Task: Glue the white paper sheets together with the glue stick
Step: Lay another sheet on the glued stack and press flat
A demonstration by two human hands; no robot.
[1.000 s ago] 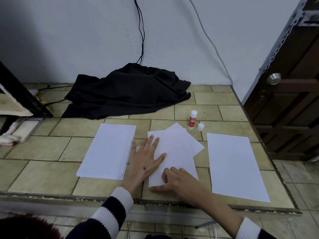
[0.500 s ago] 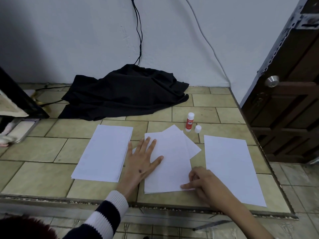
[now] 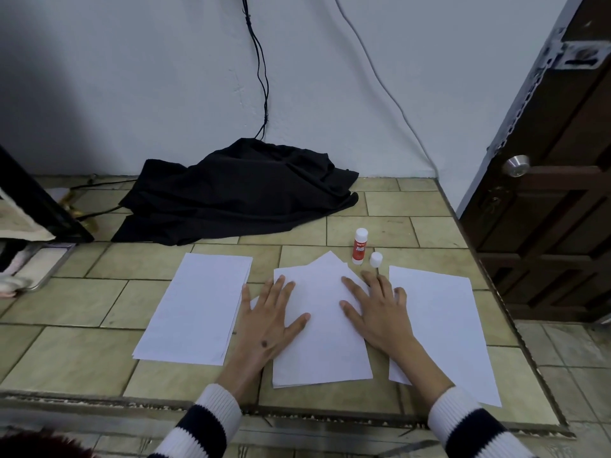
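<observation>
Item 1: middle stack of white sheets [image 3: 322, 345], lying flat on the tiled tabletop [image 3: 82, 355], near its front edge. The top sheet lies roughly square to me; a sheet beneath is turned, its corner poking out at the far end.

Item 2: my left hand [image 3: 267, 320], palm down on the left edge of the middle stack. Its fingers [image 3: 279, 285] are straight and spread, pressing the paper; the thumb reaches onto the sheet.

Item 3: my right hand [image 3: 377, 314], palm down on the right edge of the same stack. Fingers straight and spread, nothing pinched; the outer ones lie past the paper's edge on the tile.

Item 4: left stack of sheets [image 3: 198, 305], just beside my left hand, edges slightly fanned.

Item 5: single sheet on the right [image 3: 446, 325], flat, partly under my right forearm.

Item 6: glue stick [image 3: 359, 246], red label, standing upright just beyond the middle stack, uncapped.

Item 7: its white cap [image 3: 376, 259], standing beside the stick, near my right fingertips, apart from them.

Item 8: black cloth [image 3: 238, 193], heaped at the back of the tabletop against the wall.

Item 9: dark cable [image 3: 259, 61], running down the wall to the cloth.

Item 10: brown door [image 3: 555, 193] with a metal knob, at the right.

Item 11: striped sleeves, dark and white, on both wrists.
</observation>
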